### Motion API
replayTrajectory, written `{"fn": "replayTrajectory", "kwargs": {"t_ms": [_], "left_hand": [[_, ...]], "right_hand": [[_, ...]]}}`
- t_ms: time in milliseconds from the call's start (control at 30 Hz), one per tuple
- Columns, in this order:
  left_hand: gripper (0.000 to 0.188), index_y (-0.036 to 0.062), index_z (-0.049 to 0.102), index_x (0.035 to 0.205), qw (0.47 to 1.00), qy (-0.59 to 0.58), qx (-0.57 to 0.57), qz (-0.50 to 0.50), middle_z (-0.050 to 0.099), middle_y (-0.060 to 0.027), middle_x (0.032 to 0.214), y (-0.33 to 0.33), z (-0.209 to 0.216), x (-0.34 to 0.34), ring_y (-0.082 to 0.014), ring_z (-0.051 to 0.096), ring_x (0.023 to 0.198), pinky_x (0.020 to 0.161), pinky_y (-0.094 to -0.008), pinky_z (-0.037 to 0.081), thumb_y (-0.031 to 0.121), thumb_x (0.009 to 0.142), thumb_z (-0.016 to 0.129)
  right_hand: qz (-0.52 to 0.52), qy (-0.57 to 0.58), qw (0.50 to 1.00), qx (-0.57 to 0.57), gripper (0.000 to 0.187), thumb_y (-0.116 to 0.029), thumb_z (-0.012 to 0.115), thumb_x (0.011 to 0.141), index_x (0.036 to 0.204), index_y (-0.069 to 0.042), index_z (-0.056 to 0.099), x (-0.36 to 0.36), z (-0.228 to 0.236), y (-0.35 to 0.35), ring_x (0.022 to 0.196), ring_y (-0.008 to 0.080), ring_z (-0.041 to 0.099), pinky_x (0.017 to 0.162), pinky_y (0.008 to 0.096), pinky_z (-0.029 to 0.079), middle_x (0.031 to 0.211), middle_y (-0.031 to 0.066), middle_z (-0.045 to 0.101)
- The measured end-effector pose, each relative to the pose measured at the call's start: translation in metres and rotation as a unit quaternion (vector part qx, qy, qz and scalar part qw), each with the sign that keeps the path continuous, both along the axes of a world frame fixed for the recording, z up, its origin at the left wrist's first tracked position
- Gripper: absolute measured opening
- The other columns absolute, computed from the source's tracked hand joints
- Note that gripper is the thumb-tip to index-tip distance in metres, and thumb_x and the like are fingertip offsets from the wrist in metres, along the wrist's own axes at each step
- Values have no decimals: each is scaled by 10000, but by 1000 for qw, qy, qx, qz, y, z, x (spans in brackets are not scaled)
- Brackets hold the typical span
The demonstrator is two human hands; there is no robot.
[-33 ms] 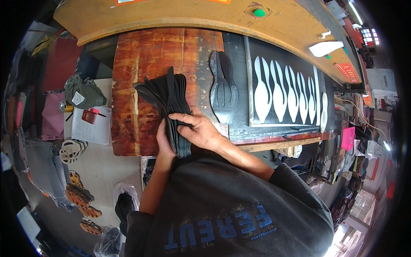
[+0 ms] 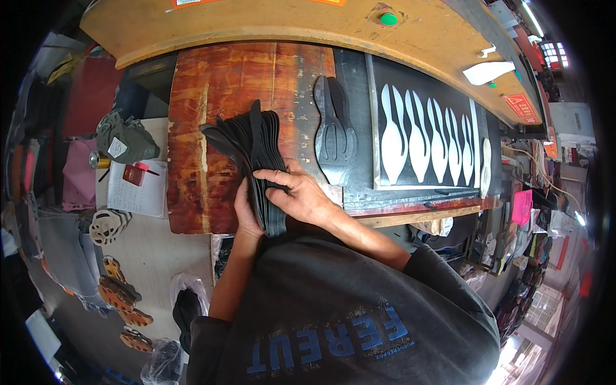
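A thick stack of thin black cut pieces (image 2: 273, 147), each long and narrow at the far end, stands on edge between my hands. My left hand (image 2: 248, 208) wraps its near left side, most of the fingers hidden behind the pieces. From the right, my right hand (image 2: 300, 192) grips the same stack, index finger and thumb lying across its edges. The far ends fan apart, a few leaning left. Under them is a worn reddish-brown board (image 2: 189, 160). Right of the stack lie flat black forked pieces (image 2: 335, 144), one over another.
Several white forked pieces (image 2: 420, 151) lie in a row on a black panel at right. A yellow machine beam (image 2: 289, 25) with a green button (image 2: 389, 18) spans the far side. At left are a paper sheet (image 2: 138, 192), a can (image 2: 97, 159) and orange-brown sole-shaped pieces (image 2: 119, 294).
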State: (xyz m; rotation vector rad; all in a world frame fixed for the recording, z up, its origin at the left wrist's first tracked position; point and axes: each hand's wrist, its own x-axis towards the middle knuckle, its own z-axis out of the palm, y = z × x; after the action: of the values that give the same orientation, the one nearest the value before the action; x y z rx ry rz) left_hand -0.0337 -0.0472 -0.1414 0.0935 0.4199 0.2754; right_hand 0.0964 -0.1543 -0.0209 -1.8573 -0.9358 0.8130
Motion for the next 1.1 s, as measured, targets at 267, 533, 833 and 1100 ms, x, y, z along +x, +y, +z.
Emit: {"fn": "replayTrajectory", "kwargs": {"t_ms": [267, 533, 833, 1100], "left_hand": [[606, -21, 619, 1436, 1000, 11, -25, 0, 702, -201, 1381, 3, -4, -2, -335, 692, 1255, 1135, -458, 543, 461, 1124, 427], [578, 5, 599, 1476, 1000, 0, -16, -6, 707, -175, 1387, 6, 4, 1, -329, 717, 1214, 1092, -484, 577, 431, 1134, 409], [449, 4, 628, 1441, 946, 237, 185, -117, 727, -125, 1324, 25, 73, -12, -215, 716, 1155, 1016, -361, 575, 274, 1085, 668], [582, -12, 603, 1374, 586, 383, 687, -195, 741, -268, 1182, 42, 174, -10, -456, 723, 1123, 968, -495, 555, 236, 897, 826]], "right_hand": [[-17, -2, 1000, 13, 419, -109, 756, 950, 1365, -161, 756, -1, -5, 0, 1250, 395, 654, 1069, 429, 551, 1356, 213, 609], [-81, 197, 977, 25, 836, -160, 797, 993, 1696, -75, 352, -1, -6, -5, 1392, 289, 572, 1111, 377, 520, 1554, 205, 535], [-132, 493, 860, -9, 982, -492, 857, 940, 1565, 131, 426, 28, -44, 19, 1390, 309, 580, 1160, 406, 478, 1488, 251, 604], [-93, 666, 725, 148, 691, -350, 831, 988, 1516, -19, 532, 21, -26, 56, 1247, 254, 683, 1093, 455, 559, 1367, 115, 688]]}}
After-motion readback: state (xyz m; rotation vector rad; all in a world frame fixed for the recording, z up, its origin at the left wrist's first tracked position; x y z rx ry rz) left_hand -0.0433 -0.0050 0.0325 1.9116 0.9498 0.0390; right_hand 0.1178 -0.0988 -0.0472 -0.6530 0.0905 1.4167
